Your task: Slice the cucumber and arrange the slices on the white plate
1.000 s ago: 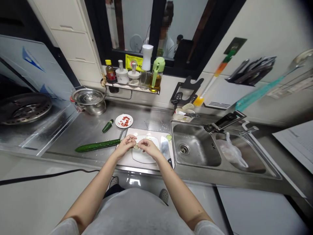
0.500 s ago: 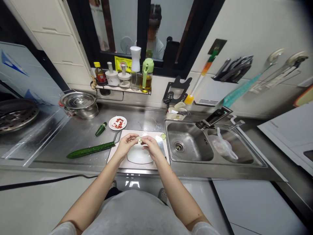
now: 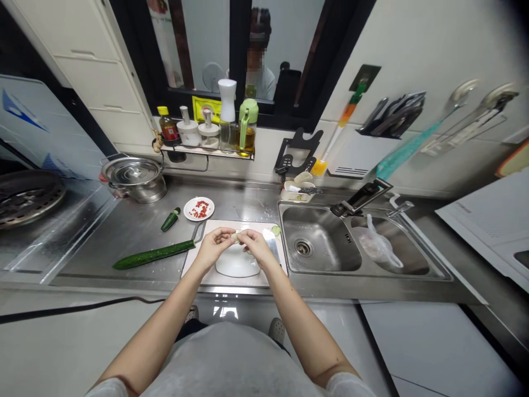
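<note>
Over the white dish (image 3: pixel 237 266), my left hand (image 3: pixel 215 244) and my right hand (image 3: pixel 254 246) meet, fingertips pinched on a small pale-green cucumber slice (image 3: pixel 235 237). Fingers hide much of the slice. The dish stands on a light cutting board (image 3: pixel 190 269). A knife blade (image 3: pixel 271 241) lies on the board beside my right hand, and another cucumber piece (image 3: pixel 276 231) is at the board's far right corner. Left of the board lies a long cut cucumber (image 3: pixel 155 255), its cut end reaching the board's edge. A short cucumber end (image 3: pixel 169 220) rests farther back.
A small white plate (image 3: pixel 187 215) with red chopped bits is behind the board. To the right are a double sink (image 3: pixel 326 264) and a black faucet (image 3: pixel 359 198). A lidded steel pot (image 3: pixel 146 190) stands at the back left. Bottles fill the wall rack (image 3: pixel 206 151).
My fingers have shifted slightly around the cucumber slice, and the right fingertips have closed in on it. The camera view has moved a little. The other things lie as before.
</note>
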`<state>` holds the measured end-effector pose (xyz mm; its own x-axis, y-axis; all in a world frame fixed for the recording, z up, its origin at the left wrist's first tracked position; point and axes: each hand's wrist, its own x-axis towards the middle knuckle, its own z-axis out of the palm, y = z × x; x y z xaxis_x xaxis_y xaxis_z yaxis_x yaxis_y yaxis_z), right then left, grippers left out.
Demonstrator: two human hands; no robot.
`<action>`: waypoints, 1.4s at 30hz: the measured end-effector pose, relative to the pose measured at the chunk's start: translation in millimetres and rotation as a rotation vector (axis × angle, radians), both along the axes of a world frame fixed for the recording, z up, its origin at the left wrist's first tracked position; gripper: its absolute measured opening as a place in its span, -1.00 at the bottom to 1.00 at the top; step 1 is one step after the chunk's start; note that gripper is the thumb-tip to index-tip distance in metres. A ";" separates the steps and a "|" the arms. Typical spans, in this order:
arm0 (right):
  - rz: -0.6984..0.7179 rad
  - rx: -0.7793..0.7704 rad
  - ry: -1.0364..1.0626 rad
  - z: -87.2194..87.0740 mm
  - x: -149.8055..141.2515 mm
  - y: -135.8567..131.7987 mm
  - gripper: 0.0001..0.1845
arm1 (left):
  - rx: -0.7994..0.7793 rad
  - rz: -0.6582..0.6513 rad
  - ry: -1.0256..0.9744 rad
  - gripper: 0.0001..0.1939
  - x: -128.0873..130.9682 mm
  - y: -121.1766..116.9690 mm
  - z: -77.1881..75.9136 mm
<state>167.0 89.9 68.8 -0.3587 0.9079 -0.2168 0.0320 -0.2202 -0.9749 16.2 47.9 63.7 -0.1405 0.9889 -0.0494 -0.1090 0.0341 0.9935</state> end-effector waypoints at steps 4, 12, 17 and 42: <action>0.024 0.042 -0.039 -1.2 4.3 4.1 -0.78 | 0.020 -0.015 0.072 -0.63 -0.3 4.7 -6.1; 0.087 -0.061 -0.128 -9.5 10.7 8.2 -0.86 | 0.092 0.019 0.381 -0.82 -3.4 8.9 -21.9; 0.124 -0.189 -0.185 -22.7 13.6 8.0 -0.85 | 0.007 -0.030 0.283 -0.80 -0.2 7.0 -41.0; 0.314 -0.048 -0.838 -80.8 12.1 -18.2 -0.87 | -0.153 -0.195 0.846 -0.77 13.3 -23.6 -97.9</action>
<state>179.1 71.7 -12.1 -0.2958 0.7776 -0.5548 0.7952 -0.1213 -0.5940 29.5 24.3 -34.2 -0.0194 0.9902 -0.1386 0.6830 0.1144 0.7214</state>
